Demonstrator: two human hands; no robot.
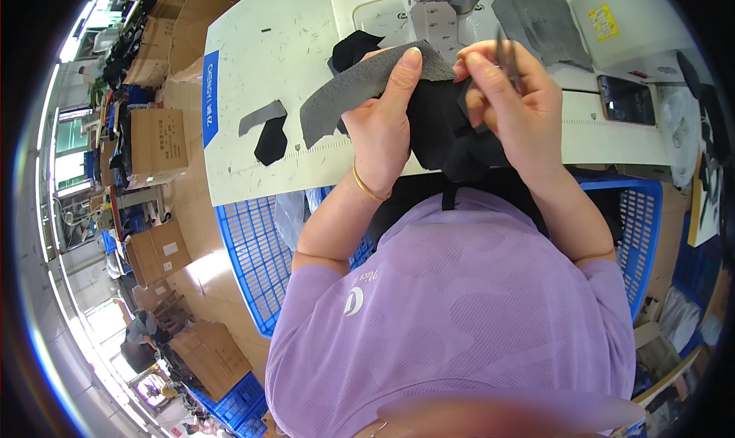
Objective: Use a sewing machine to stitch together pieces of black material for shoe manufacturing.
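Observation:
My left hand point(383, 128) is closed on a curved grey fabric piece point(344, 93), its thumb pressing on the top face. The strip runs down to the left and up to the right. At its right end my right hand point(524, 105) pinches close to the edge, fingertips together. Thread snips point(503, 59), dark and pointed, stick up from between the right fingers; their handles are hidden. Black fabric point(444, 128) hangs below and between both hands. Another black piece point(356, 49) lies just behind the strip.
A sewing machine point(440, 17) stands on the white table point(245, 63) beyond my hands. A small grey-and-black piece point(270, 135) lies left, stacked grey pieces point(540, 24) back right. A phone point(626, 99) rests at right. Blue baskets point(256, 266) sit below the table edge.

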